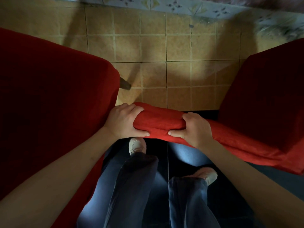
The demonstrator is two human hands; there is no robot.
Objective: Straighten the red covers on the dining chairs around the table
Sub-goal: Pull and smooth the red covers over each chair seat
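A red chair cover [158, 120] runs across the middle of the view over the top edge of a chair back, and slopes down to the right. My left hand [125, 120] grips its left end, fingers over the top and thumb underneath. My right hand [195, 127] grips it a little further right, thumb pointing left along the lower edge. A second red-covered chair [54, 96] fills the left side. A third red-covered chair [266, 89] stands at the right.
Tan floor tiles [164, 51] lie ahead, with a patterned tile border [172, 4] along the far wall. A dark wooden chair leg [125, 83] pokes out from the left cover. My own legs and white shoes [137, 146] are below the hands.
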